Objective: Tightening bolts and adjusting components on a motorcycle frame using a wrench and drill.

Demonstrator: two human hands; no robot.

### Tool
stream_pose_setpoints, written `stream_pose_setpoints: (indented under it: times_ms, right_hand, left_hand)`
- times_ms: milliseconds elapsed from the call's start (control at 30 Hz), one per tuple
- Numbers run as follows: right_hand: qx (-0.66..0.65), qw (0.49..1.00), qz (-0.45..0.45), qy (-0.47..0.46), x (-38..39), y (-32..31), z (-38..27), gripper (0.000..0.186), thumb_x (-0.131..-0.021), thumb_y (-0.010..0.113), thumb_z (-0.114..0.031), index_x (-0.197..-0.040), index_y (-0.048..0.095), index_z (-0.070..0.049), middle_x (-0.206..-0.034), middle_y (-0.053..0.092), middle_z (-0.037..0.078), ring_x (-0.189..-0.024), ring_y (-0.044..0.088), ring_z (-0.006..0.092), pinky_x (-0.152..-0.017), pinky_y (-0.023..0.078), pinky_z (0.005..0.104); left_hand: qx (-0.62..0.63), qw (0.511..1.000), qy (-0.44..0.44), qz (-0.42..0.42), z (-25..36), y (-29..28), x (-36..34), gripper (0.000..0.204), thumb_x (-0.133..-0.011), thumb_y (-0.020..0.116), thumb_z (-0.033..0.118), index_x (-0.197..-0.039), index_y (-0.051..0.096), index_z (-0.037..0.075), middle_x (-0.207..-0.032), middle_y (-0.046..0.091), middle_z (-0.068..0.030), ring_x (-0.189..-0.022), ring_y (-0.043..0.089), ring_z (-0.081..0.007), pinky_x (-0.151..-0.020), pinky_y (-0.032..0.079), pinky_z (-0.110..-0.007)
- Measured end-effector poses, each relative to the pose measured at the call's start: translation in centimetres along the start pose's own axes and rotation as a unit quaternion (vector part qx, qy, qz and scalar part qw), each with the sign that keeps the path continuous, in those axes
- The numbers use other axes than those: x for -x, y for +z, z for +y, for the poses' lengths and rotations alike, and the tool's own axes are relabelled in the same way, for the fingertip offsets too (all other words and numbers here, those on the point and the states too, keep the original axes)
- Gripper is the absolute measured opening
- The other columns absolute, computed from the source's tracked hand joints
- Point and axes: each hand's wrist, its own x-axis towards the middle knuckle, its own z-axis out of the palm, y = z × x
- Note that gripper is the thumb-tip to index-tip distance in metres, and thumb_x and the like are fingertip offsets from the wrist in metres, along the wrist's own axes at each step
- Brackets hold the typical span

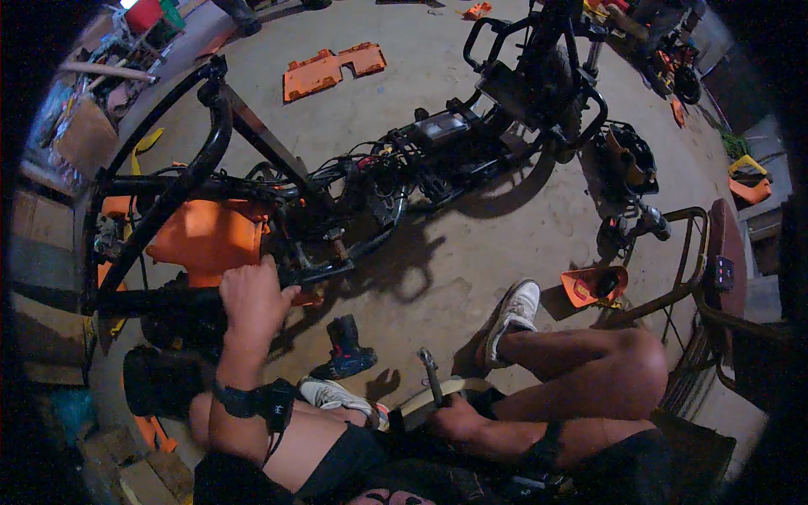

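A stripped black motorcycle frame (pixel 227 139), with exposed wiring along its middle, stretches across the floor before me. My left hand (pixel 252 299) is by its lower rear tube, just below an orange body panel (pixel 210 240). The fingers look curled, thumb out to the right; whatever they hold or touch is hidden behind the hand. Over my lap my right hand (pixel 459 418) is closed round the handle of a metal hand tool (pixel 430 374), its narrow head pointing up and away. A dark cordless power tool (pixel 345 347) stands on the floor between my hands.
A flat orange panel (pixel 332 71) lies beyond the frame. To the right are an orange cover (pixel 594 286), black parts (pixel 627 160) and a metal-framed seat (pixel 728 261). Wooden boards (pixel 50 244) and clutter line the left side. My shoes (pixel 512 316) rest near the frame.
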Motion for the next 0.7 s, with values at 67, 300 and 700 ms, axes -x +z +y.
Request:
stream_pose_setpoints:
  times_ms: [67,300,700]
  right_hand:
    - [-0.012,1.0,0.0,-0.003,-0.4,0.2,0.5,0.039,-0.076,0.058,-0.019,-0.106,0.052,0.005,-0.088,0.059,0.015,-0.074,0.057,0.0231,-0.062,0.046,0.0359]
    - [-0.033,0.999,0.018,-0.003,-1.2,-0.3,1.7,0.034,-0.077,0.057,-0.018,-0.102,0.053,0.005,-0.083,0.059,0.013,-0.067,0.056,0.0215,-0.056,0.045,0.0353]
    - [0.037,0.999,-0.023,0.025,0.1,-0.9,-1.7,0.041,-0.075,0.057,-0.03,-0.093,0.059,0.007,-0.085,0.063,0.024,-0.084,0.063,0.0338,-0.074,0.049,0.043]
  left_hand:
    - [-0.02,0.998,0.045,0.029,-0.4,0.8,0.3,0.042,-0.065,0.075,0.039,-0.087,0.062,0.005,-0.075,0.064,-0.0158,-0.074,0.06,-0.0357,-0.071,0.046,-0.047]
    - [-0.064,0.991,0.111,0.039,-0.2,1.2,0.0,0.03,-0.071,0.071,0.032,-0.084,0.062,0.006,-0.076,0.065,-0.0119,-0.075,0.063,-0.0275,-0.075,0.042,-0.039]
    - [-0.058,0.982,0.101,-0.148,-0.7,1.4,-0.6,0.06,-0.077,0.068,0.035,-0.123,0.037,0.013,-0.113,0.052,-0.0182,-0.103,0.053,-0.0304,-0.092,0.037,-0.041]
